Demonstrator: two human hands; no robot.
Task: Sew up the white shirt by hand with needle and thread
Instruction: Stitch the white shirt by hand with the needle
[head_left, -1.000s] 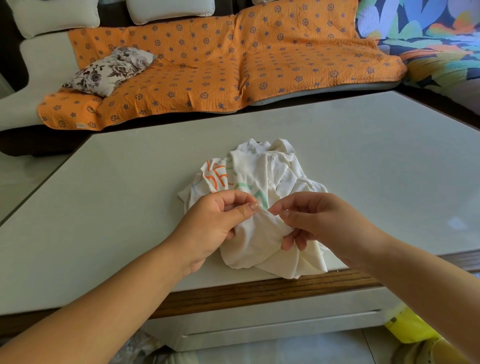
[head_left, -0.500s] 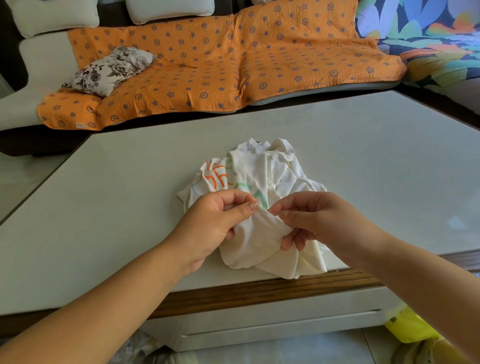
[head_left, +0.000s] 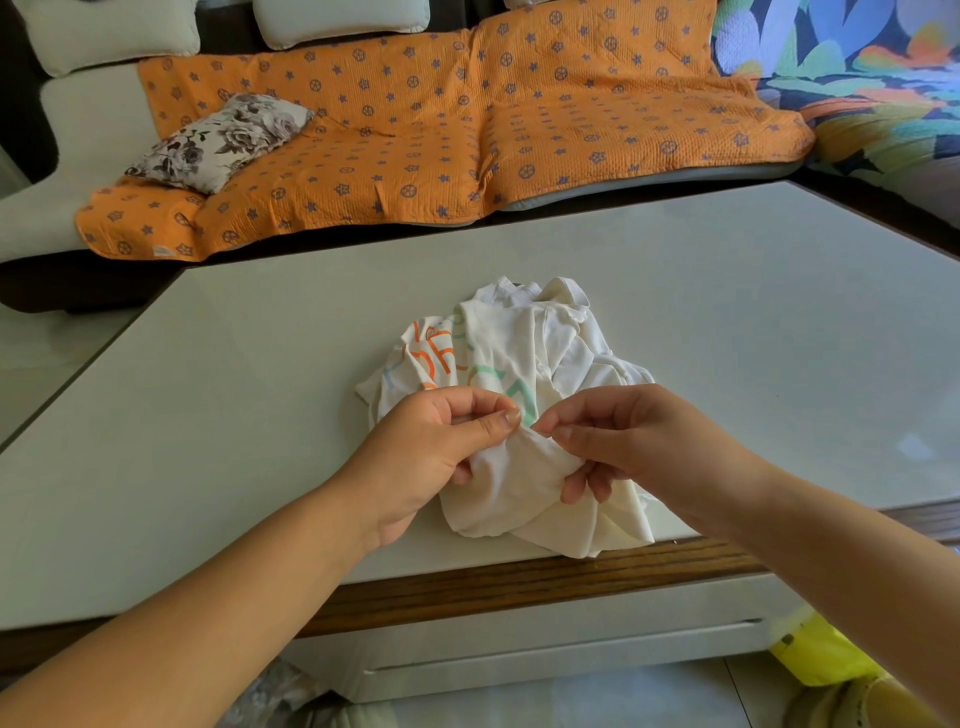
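Observation:
A crumpled white shirt (head_left: 524, 353) with orange and green print lies bunched at the near edge of the table (head_left: 208, 415). My left hand (head_left: 431, 452) pinches a fold of the shirt between thumb and fingers. My right hand (head_left: 623, 441) is right beside it, thumb and forefinger pinched together at the same fold, its other fingers curled under the cloth. A thin needle seems to sit at the right fingertips, but it is too small to make out clearly. No thread shows.
The pale table has a wooden front edge (head_left: 519, 577). Behind it stands a sofa with an orange patterned cover (head_left: 441, 130) and a floral cushion (head_left: 218, 140). A yellow object (head_left: 815, 654) sits on the floor at lower right.

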